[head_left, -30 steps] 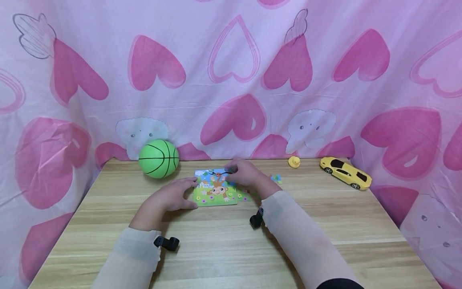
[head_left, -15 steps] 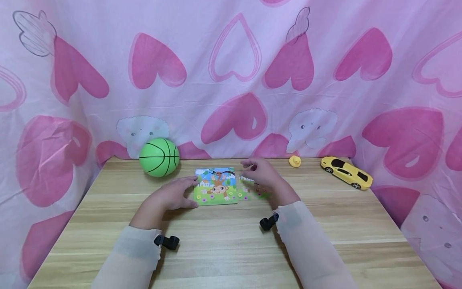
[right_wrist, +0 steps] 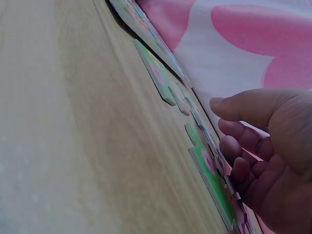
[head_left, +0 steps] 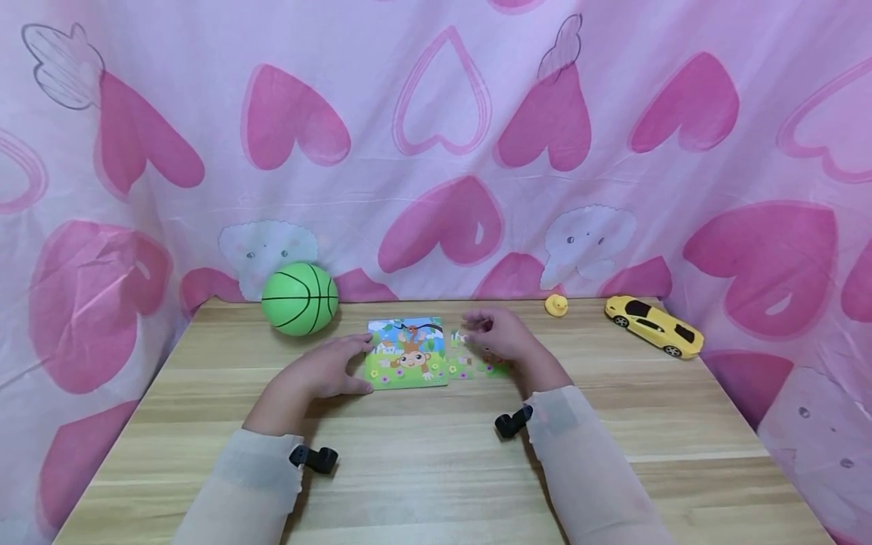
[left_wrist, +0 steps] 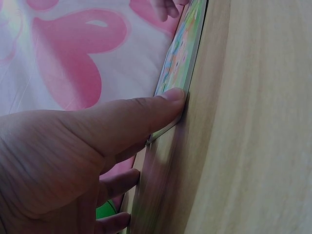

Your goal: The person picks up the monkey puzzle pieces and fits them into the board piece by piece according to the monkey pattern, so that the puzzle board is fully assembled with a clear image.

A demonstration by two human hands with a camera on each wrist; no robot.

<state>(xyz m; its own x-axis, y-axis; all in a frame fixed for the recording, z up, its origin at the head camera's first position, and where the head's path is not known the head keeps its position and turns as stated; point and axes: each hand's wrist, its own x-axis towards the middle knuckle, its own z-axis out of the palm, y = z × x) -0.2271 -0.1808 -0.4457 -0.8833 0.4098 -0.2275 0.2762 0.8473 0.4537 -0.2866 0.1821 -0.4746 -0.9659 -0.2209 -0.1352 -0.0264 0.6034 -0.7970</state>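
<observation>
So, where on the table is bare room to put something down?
Bare table lies between the sleeves, nearer than the puzzle; also between the right sleeve and the yellow car. Crowded is the middle: the puzzle with the left hand touching it, loose pieces near the right hand.

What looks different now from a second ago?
The right hand has moved right, uncovering the upper right corner of the flat, colourful monkey puzzle. It is now by the loose, green-patterned puzzle pieces, with nothing visibly held. The left hand stayed at the puzzle's left edge; the green, black-lined ball, small yellow duck and yellow toy car stayed put.
</observation>
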